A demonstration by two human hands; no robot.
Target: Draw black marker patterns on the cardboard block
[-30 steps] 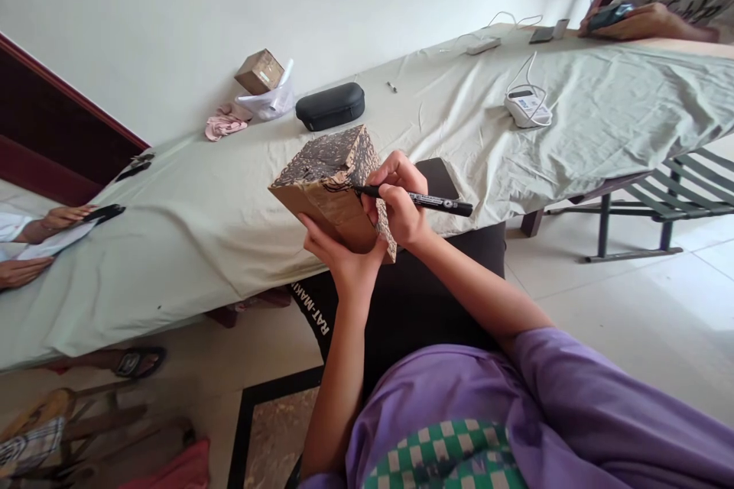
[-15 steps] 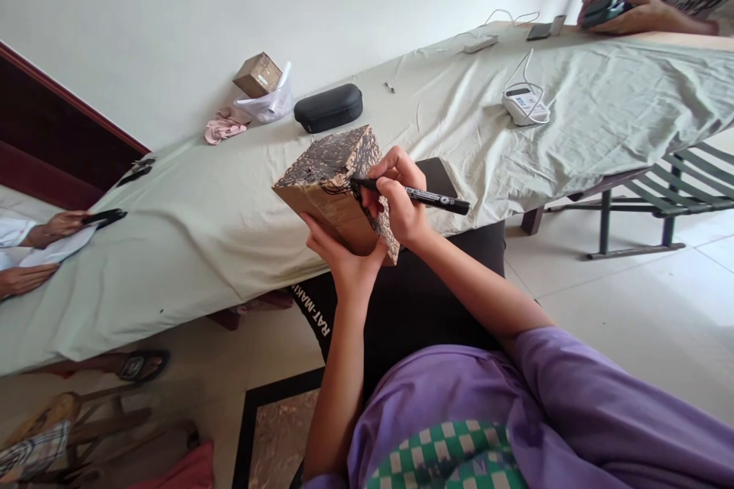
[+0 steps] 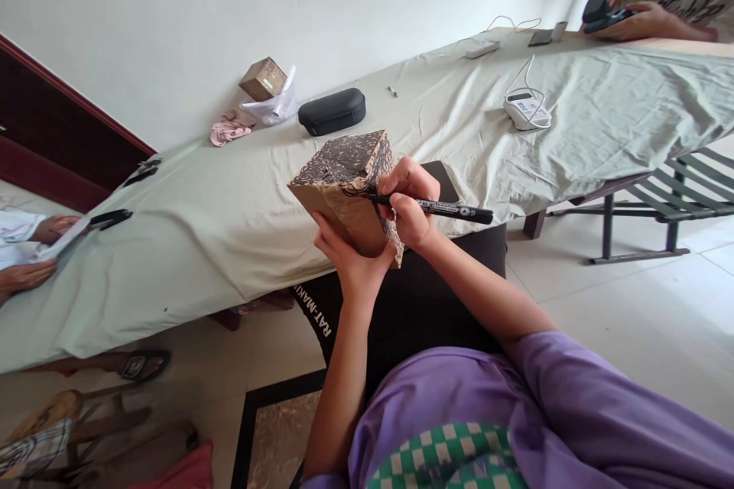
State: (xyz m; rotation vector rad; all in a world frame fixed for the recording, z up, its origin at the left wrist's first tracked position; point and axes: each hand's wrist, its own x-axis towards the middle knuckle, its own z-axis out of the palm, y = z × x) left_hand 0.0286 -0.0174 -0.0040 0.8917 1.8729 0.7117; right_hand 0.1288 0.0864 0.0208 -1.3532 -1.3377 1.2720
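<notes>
- Head view, moments ago to now: the patterned cardboard box (image 3: pixel 347 195) has shifted slightly to the right, along with both of my hands, and the black marker (image 3: pixel 450 208) has slid a little lower from the box's upper front edge.
- Work appears to remain at that edge: dark pattern covers the top and right side, while most of the front is plain brown.
- My left hand (image 3: pixel 361 263) is clamped on the box's lower front, thumb and fingers spread wide.
- My right hand (image 3: pixel 410 199) pinches the marker, fingertips together around its barrel, tip at the box.
- The box sits at the near edge of the cloth-covered surface (image 3: pixel 246 229); whether its base touches, I cannot tell.
</notes>
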